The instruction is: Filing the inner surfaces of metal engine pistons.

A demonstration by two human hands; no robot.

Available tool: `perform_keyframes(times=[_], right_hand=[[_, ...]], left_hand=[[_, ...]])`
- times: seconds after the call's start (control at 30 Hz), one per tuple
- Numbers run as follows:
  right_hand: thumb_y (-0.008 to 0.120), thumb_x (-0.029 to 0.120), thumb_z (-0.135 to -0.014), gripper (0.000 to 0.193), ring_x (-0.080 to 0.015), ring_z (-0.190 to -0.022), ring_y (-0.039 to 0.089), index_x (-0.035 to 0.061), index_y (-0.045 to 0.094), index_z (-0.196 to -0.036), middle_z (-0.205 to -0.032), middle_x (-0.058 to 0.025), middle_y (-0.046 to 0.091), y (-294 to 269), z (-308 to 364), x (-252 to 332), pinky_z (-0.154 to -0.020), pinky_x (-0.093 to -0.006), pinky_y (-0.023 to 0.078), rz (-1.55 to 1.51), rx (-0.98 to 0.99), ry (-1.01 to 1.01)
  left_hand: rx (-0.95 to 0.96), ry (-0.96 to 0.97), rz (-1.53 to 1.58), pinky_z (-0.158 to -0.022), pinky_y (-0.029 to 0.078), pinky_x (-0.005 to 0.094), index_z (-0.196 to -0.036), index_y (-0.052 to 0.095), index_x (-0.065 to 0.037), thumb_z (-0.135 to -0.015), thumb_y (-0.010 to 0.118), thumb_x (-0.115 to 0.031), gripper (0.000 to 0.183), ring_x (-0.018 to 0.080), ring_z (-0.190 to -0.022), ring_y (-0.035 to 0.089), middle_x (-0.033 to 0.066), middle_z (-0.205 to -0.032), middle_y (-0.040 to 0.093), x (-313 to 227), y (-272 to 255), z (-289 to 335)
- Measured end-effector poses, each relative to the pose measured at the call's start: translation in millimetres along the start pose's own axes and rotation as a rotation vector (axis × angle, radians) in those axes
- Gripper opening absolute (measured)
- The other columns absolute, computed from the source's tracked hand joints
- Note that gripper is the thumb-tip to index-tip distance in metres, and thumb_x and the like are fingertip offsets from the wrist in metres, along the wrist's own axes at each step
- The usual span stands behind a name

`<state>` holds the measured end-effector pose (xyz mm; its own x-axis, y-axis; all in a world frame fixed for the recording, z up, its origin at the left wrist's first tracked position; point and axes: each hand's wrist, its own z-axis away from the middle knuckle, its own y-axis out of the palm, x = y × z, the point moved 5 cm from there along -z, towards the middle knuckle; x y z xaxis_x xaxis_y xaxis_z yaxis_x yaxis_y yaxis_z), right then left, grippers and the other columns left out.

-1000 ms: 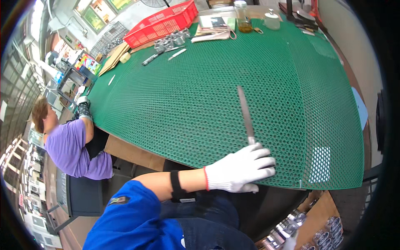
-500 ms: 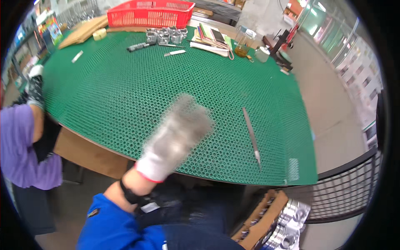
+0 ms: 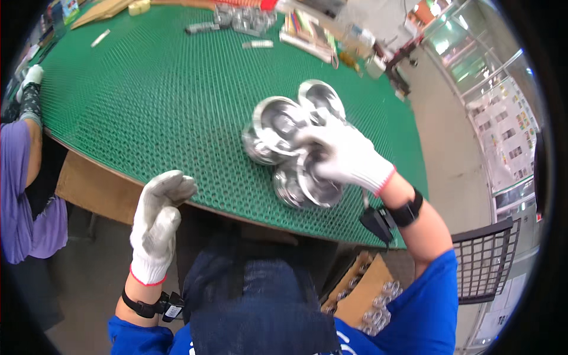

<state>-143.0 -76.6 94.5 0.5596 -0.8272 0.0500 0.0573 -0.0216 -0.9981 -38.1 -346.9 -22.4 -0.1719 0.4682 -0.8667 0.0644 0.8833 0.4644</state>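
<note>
My right hand (image 3: 346, 151), in a white glove, grips a cluster of shiny hollow metal pistons (image 3: 278, 127) over the right part of the green mat (image 3: 160, 112). Its fingers reach among their open rims and are slightly blurred; whether the pistons touch the mat I cannot tell. My left hand (image 3: 157, 228), gloved too, is at the table's front edge, palm inward. Its fingers bend loosely with the thumb apart, and nothing is in it.
A cardboard box (image 3: 362, 296) with more metal parts stands below the table's right front. At the far side are a metal parts group (image 3: 245, 19), notebooks (image 3: 307, 35) and a small knife (image 3: 258, 44). Another person's gloved hand (image 3: 31, 80) rests at the left edge.
My right hand has come into view with the pistons. My left hand has drawn back from over the mat to its front edge. The view has shifted, and the file on the mat is now mostly hidden.
</note>
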Motion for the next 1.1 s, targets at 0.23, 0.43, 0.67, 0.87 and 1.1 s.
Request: perform_keyframes(times=[0.23, 0.43, 0.67, 0.87, 1.1], right_hand=[[0.069, 0.025, -0.077, 0.041, -0.0296, -0.102, 0.064, 0.0173, 0.063, -0.117, -0.116, -0.0134, 0.063, -10.6, 37.6, -35.0, -0.085, -0.0379, 0.053, -0.282, -0.376, 0.108], [0.071, 0.018, -0.078, 0.045, -0.0322, -0.092, 0.063, 0.0171, 0.06, -0.122, -0.102, -0.0129, 0.062, 65.9, 182.6, -104.9, -0.079, -0.0396, 0.052, -0.004, -0.091, 0.644], [0.062, 0.011, -0.082, 0.042, -0.0317, -0.077, 0.063, 0.0215, 0.058, -0.123, -0.092, -0.0108, 0.061, 89.8, 201.5, -101.6, -0.068, -0.0432, 0.053, 0.16, -0.273, 0.71], [0.062, 0.009, -0.079, 0.05, -0.0325, -0.072, 0.061, 0.0203, 0.055, -0.126, -0.086, -0.0118, 0.057, 92.6, 213.9, -97.3, -0.064, -0.0429, 0.053, 0.153, -0.235, 0.735], [0.062, 0.005, -0.078, 0.06, -0.032, -0.081, 0.061, 0.0186, 0.05, -0.135, -0.103, -0.0128, 0.057, 107.6, 278.4, -26.1, -0.074, -0.0414, 0.052, -0.049, -0.112, 0.781]], left_hand=[[0.069, -0.009, -0.361, -0.106, 0.038, 0.0411, -0.127, 0.048, 0.008, -0.085, 0.069, -0.019, 0.053, 0.0289, -0.117, 0.055, 0.0191, -0.125, 0.055, 3.0, 8.1, 9.6], [0.64, 0.024, -0.807, -0.093, 0.047, 0.0332, -0.122, 0.054, 0.003, -0.079, 0.071, -0.004, 0.047, 0.0244, -0.103, 0.061, 0.0161, -0.114, 0.061, 30.0, 101.7, -46.9], [0.476, 0.131, -1.02, -0.092, 0.048, 0.0348, -0.124, 0.049, 0.002, -0.079, 0.075, -0.01, 0.053, 0.0225, -0.1, 0.06, 0.0138, -0.115, 0.059, 41.9, 117.6, -73.4], [0.398, 0.203, -1.137, -0.091, 0.05, 0.0372, -0.129, 0.049, -0.003, -0.073, 0.078, -0.011, 0.064, 0.0298, -0.106, 0.063, 0.0158, -0.12, 0.06, 69.2, 128.7, -76.4], [0.651, -0.231, -0.605, -0.096, 0.05, 0.0341, -0.126, 0.055, 0.0, -0.083, 0.072, -0.02, 0.051, 0.0207, -0.108, 0.062, 0.0132, -0.12, 0.063, 82.3, 115.3, -81.6]])
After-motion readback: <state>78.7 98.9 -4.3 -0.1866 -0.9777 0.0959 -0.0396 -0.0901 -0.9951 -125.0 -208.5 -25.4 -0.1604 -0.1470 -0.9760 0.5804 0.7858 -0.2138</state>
